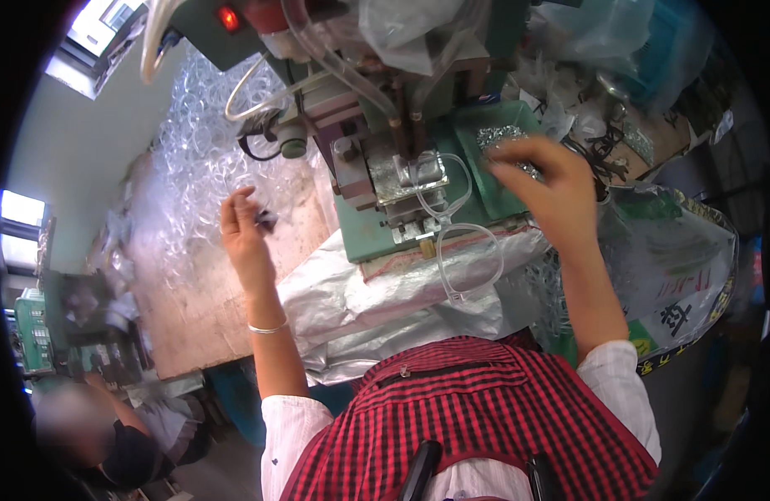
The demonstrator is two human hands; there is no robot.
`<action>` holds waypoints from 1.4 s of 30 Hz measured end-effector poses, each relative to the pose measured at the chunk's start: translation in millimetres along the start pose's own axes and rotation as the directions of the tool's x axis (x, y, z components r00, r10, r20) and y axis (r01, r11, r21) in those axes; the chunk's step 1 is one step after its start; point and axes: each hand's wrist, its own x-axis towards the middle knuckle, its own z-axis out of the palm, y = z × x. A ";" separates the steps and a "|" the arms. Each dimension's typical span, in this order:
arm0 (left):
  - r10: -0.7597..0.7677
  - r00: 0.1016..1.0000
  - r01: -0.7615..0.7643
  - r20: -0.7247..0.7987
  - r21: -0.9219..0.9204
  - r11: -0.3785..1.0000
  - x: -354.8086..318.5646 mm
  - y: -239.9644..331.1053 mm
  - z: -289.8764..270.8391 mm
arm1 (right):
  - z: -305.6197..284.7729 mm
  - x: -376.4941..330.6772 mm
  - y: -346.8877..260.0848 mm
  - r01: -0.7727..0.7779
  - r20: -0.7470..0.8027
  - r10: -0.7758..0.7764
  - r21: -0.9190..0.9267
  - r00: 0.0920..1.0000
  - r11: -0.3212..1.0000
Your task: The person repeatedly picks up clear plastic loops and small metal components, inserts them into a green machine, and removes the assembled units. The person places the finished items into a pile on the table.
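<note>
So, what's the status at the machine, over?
Right hand at green tray of small metal parts. Left hand blurred, left of machine; grip unclear. Clear tubing loops at machine's front.

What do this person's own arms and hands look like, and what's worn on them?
The left hand and the right hand are both ungloved. A thin, pale bracelet circles the left wrist; none shows on the right. White sleeves end near the elbows, the left one bearing a small dark mark.

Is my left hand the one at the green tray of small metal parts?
No, the right hand is at the green tray, while the left hand is across by the clear tubing.
</note>
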 end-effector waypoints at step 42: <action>0.840 0.255 -0.928 0.479 -0.123 0.352 -53.2 62.6 116.3 | -15.0 -14.1 114.6 -0.092 -0.250 0.027 -0.252 0.968 0.963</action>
